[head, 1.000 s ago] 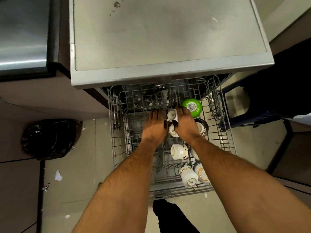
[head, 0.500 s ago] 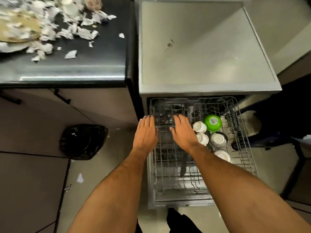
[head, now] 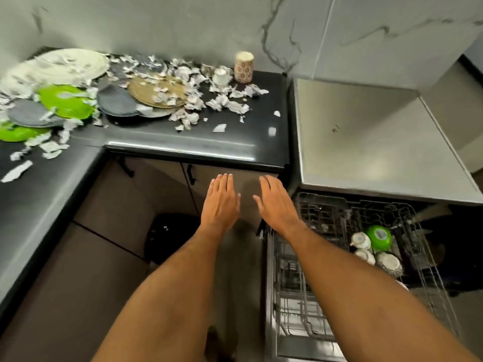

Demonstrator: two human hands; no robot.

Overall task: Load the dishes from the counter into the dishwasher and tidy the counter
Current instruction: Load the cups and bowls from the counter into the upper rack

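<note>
My left hand (head: 221,201) and my right hand (head: 275,203) hover flat and empty, fingers straight, in front of the cabinet below the black counter (head: 230,142). The pulled-out dishwasher rack (head: 326,283) at the right holds a green bowl (head: 379,237), white cups (head: 362,240) and a patterned bowl (head: 389,262). On the counter lie a gold plate (head: 156,91), grey plates (head: 117,101), green plates (head: 65,101), a large white plate (head: 62,65), a white cup (head: 220,77) and a patterned tumbler (head: 243,66), among several torn paper scraps (head: 222,100).
The grey dishwasher top (head: 371,142) stands right of the counter. A black rubbish bag (head: 172,236) sits on the floor below my hands. Cabinet handles (head: 192,175) jut out under the counter edge. The counter bends toward me along the left side (head: 39,205).
Both hands have left the cups in the rack and moved left, out over the cabinet front. The view has swung up and left, bringing the littered counter into sight.
</note>
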